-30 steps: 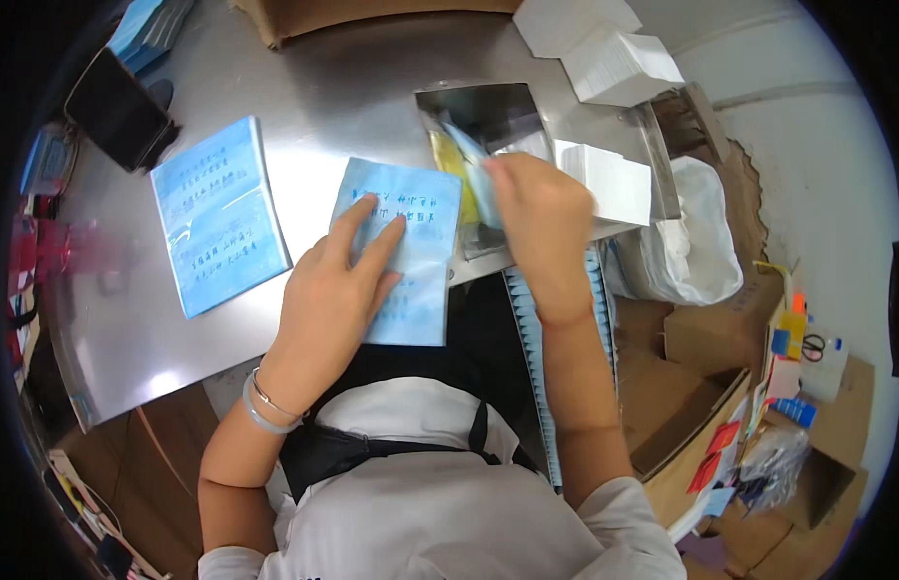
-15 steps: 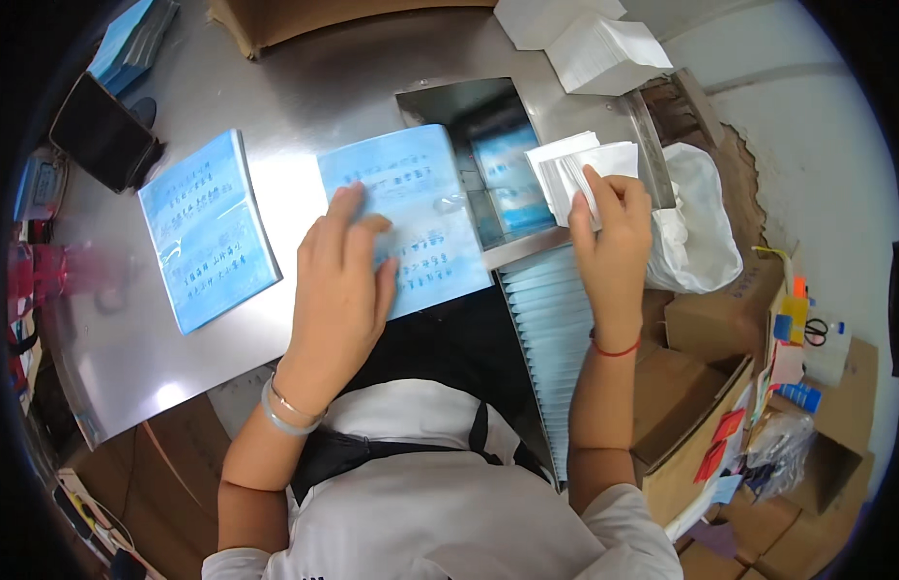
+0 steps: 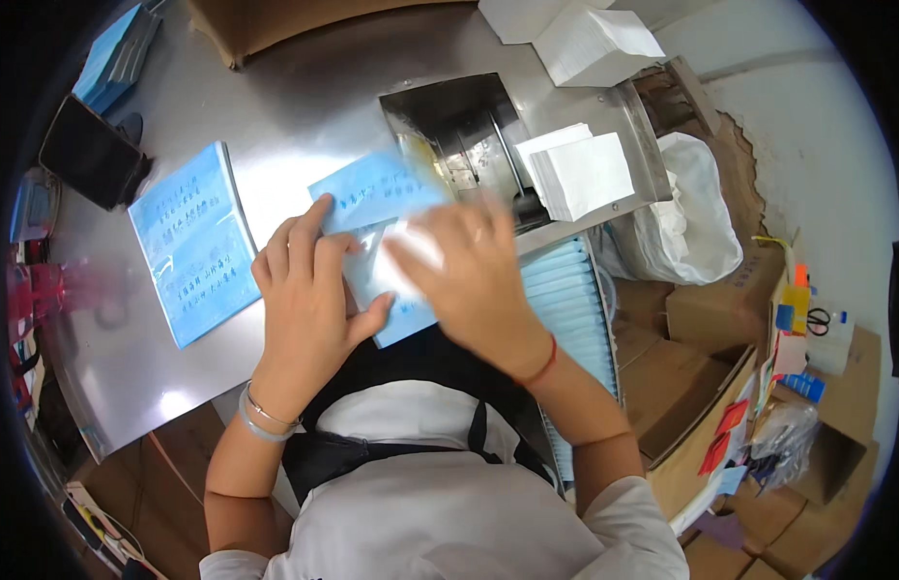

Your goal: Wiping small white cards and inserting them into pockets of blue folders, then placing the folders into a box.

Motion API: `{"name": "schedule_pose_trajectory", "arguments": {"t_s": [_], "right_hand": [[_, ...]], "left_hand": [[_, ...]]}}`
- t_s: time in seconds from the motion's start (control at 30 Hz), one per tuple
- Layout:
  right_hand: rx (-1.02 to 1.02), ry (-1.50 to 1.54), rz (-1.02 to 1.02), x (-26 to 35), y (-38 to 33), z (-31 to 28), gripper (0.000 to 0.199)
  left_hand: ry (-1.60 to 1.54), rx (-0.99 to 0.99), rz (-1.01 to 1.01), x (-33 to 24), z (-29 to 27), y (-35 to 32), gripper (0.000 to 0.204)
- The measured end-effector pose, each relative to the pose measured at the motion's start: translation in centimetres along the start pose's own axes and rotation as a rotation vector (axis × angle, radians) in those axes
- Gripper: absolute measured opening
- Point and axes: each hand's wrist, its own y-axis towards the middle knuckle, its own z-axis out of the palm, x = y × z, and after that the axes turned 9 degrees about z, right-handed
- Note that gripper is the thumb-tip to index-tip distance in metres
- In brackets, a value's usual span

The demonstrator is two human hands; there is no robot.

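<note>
1. Blue packet (image 3: 377, 188) lying flat at the near edge of the steel tabletop (image 3: 304, 106), right in front of the body, partly under both hands.
2. Left hand (image 3: 309, 295) spread palm-down on the packet's left part, fingers fanned, pinning it to the metal; bracelets on that wrist.
3. Right hand (image 3: 474, 275) blurred over the packet's right part, with a white sheet (image 3: 411, 253) at its fingertips; cannot tell whether pinched or just touched. Red string on that wrist.
4. Hands close together, almost touching over the packet.
5. Packet itself: pale blue, rectangular, thin and flat, glossy film with dark lettering in rows; far corner sticking out beyond the fingers toward the metal chute (image 3: 459, 130).
6. Second blue packet (image 3: 193, 242) of the same kind lying alone toward the left edge, well apart from the hands.
7. Stack of blue packets (image 3: 116, 53) at the far left corner, beside a dark phone (image 3: 92, 150).
8. Pile of white sheets (image 3: 580, 174) on the right side of the chute, just beyond the right hand.
9. White boxes (image 3: 585, 39) at the far right corner.
10. Row of blue packets standing on edge in a tray (image 3: 575, 300) off the right edge, below the right forearm.
11. White plastic bag (image 3: 691, 217) and brown cartons (image 3: 720, 309) farther right, off the tabletop.
</note>
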Motion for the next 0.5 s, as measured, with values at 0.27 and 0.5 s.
{"name": "schedule_pose_trajectory", "arguments": {"t_s": [0.27,0.5], "right_hand": [[-0.288,0.246,0.29,-3.5,0.0,-3.1,0.029],[-0.341,-0.26,0.415,-6.8,-0.5,-2.9,0.022]], "left_hand": [[0.076,-0.019,-0.001,-2.3,0.9,0.2,0.039],[0.164,0.139,0.064,-0.8,-0.5,4.1,0.054]]}}
